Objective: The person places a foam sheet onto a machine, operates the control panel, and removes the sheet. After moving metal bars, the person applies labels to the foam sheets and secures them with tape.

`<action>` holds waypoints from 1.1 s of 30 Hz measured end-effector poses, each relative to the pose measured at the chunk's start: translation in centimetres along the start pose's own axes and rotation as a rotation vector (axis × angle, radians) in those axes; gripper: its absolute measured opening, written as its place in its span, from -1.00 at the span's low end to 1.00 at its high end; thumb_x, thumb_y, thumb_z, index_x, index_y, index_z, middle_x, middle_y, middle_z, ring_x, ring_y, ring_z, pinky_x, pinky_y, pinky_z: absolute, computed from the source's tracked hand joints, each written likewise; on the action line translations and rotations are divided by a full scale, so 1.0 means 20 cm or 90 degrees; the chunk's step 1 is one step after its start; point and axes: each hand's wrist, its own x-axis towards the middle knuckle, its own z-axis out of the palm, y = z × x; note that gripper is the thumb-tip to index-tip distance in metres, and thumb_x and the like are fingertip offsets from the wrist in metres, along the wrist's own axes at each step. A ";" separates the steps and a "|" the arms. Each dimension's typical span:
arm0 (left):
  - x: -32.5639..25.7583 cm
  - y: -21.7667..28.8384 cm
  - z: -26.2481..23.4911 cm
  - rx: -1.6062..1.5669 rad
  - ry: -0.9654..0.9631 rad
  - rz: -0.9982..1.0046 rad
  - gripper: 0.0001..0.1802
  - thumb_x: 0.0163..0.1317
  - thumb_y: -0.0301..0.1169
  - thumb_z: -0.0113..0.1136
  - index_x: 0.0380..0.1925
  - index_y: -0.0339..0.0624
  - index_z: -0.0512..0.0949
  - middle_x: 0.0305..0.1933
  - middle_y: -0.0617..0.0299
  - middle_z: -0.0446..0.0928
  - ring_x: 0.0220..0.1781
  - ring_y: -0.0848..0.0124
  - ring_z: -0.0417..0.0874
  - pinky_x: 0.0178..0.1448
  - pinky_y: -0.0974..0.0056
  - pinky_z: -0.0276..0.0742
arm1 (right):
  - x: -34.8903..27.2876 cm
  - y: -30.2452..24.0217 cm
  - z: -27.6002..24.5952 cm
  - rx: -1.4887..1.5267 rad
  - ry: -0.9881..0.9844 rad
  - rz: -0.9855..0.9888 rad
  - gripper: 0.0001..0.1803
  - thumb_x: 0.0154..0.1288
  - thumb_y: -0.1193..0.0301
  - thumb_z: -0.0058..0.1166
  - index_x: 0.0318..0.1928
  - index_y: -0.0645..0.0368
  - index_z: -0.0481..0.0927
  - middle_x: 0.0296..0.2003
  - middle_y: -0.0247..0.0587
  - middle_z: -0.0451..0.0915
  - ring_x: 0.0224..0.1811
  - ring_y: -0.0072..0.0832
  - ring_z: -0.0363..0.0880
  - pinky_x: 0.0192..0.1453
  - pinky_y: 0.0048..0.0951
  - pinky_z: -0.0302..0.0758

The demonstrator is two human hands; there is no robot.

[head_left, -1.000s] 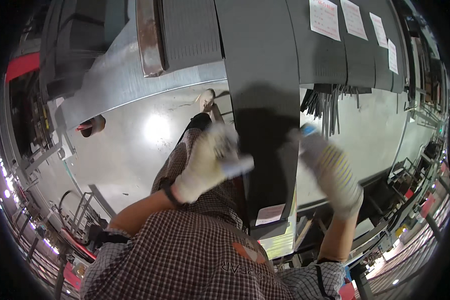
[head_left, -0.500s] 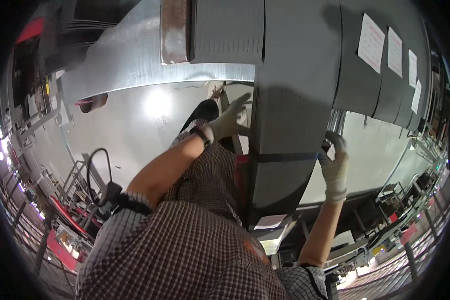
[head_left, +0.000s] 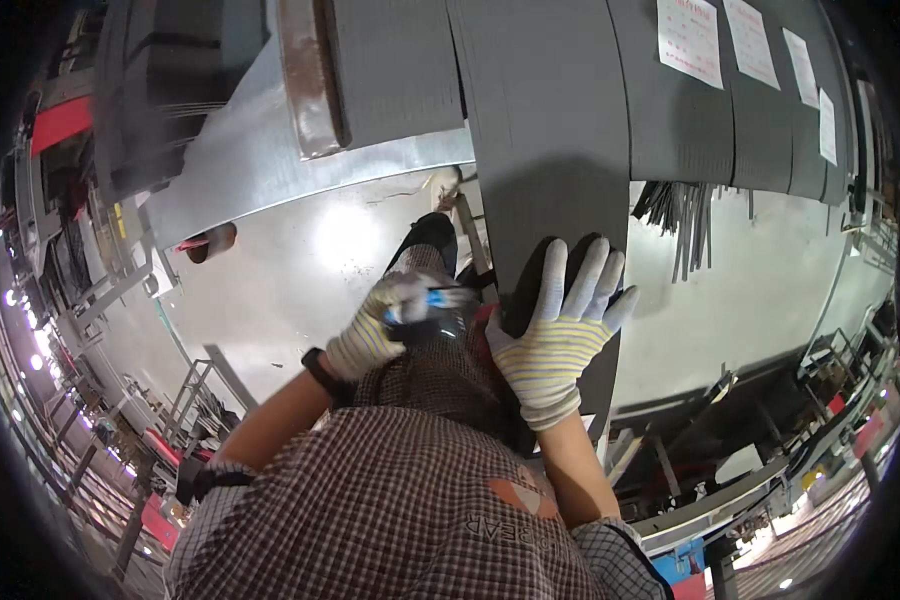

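Note:
My left hand (head_left: pixel 370 325), in a pale glove, is closed around a small object with bright blue and dark parts (head_left: pixel 445 298). Motion blurs that object, so its kind is unclear. It is held over my lap, just left of a long dark grey sheet stack (head_left: pixel 545 130). On top of this stack's near end rests my right hand (head_left: pixel 565 340), in a yellow-striped glove, palm down with the fingers spread. The stack's nearest part is hidden beneath my right hand and forearm.
More dark grey stacks (head_left: pixel 670 130) with white paper labels (head_left: pixel 688 42) stand to the right. Thin dark strips (head_left: pixel 678 220) hang below them. At the far left are a shiny metal surface (head_left: pixel 235 165) and a brown-wrapped bar (head_left: pixel 310 85). My shoe (head_left: pixel 433 236) is on the pale floor.
My right hand has moved from the stack's right side to flat on its top. My left hand has come back from the left side and now grips the blue and dark object.

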 end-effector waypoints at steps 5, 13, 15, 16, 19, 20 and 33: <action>0.15 0.06 0.46 0.608 0.093 0.250 -0.84 0.42 -0.37 0.12 -0.06 -0.10 0.51 -0.09 0.25 0.52 -0.04 0.43 0.54 0.03 0.24 0.53 | 0.01 0.09 -0.12 0.494 0.214 -0.156 -0.08 0.00 0.06 0.32 0.29 0.32 0.28 0.27 0.30 0.27 0.32 0.19 0.23 0.38 0.20 0.11; 0.34 -0.09 0.38 0.213 0.129 0.043 -0.09 -0.15 -0.43 0.62 0.22 -0.34 0.31 0.18 0.13 0.49 0.24 0.34 0.50 0.36 0.25 0.41 | 0.26 0.49 -0.43 0.065 -0.055 -0.337 -0.76 0.11 0.35 0.33 -0.20 0.09 0.65 -0.47 -0.25 0.62 -0.47 -0.27 0.57 -0.35 -0.29 0.49; 0.35 -0.09 0.38 0.234 0.116 0.004 -0.05 -0.13 -0.40 0.62 0.26 -0.32 0.25 0.22 0.11 0.46 0.27 0.32 0.47 0.36 0.24 0.41 | 0.43 0.63 -0.35 0.304 -0.308 -0.138 -0.78 0.13 0.43 0.27 -0.17 0.17 0.68 -0.45 -0.22 0.67 -0.49 -0.31 0.62 -0.34 -0.26 0.53; 0.37 -0.09 0.39 0.225 0.106 -0.001 -0.05 -0.13 -0.40 0.62 0.26 -0.32 0.25 0.22 0.11 0.46 0.27 0.32 0.47 0.36 0.24 0.41 | 0.44 0.76 -0.18 0.420 -0.314 -0.097 -0.85 0.14 0.43 0.26 -0.25 0.17 0.69 -0.46 -0.20 0.66 -0.49 -0.30 0.62 -0.34 -0.28 0.53; 0.36 -0.10 0.40 0.209 0.101 -0.006 0.02 -0.16 -0.40 0.65 0.30 -0.29 0.22 0.26 0.11 0.43 0.29 0.31 0.46 0.36 0.23 0.41 | 0.45 0.93 0.15 -0.070 -0.233 -0.168 -0.87 0.24 0.37 0.20 -0.33 0.18 0.69 -0.52 -0.23 0.63 -0.52 -0.42 0.58 -0.36 -0.37 0.49; 0.38 -0.08 0.38 0.302 0.089 0.045 -0.03 -0.06 -0.35 0.58 0.31 -0.30 0.19 0.26 0.09 0.42 0.30 0.30 0.46 0.37 0.23 0.40 | 0.52 0.92 0.19 0.019 -0.355 -0.083 -0.75 0.36 0.28 0.14 -0.22 0.24 0.67 -0.44 -0.18 0.65 -0.42 -0.44 0.59 -0.32 -0.41 0.46; 0.34 0.01 0.46 0.175 0.126 -0.045 0.03 0.13 -0.01 0.42 0.42 -0.23 0.05 0.32 0.02 0.30 0.34 0.20 0.36 0.36 0.11 0.39 | 0.32 0.55 -0.14 -0.034 -0.266 -0.071 -0.47 0.43 0.00 0.00 -0.20 0.32 0.58 -0.41 0.15 0.61 -0.36 0.02 0.61 -0.21 -0.16 0.52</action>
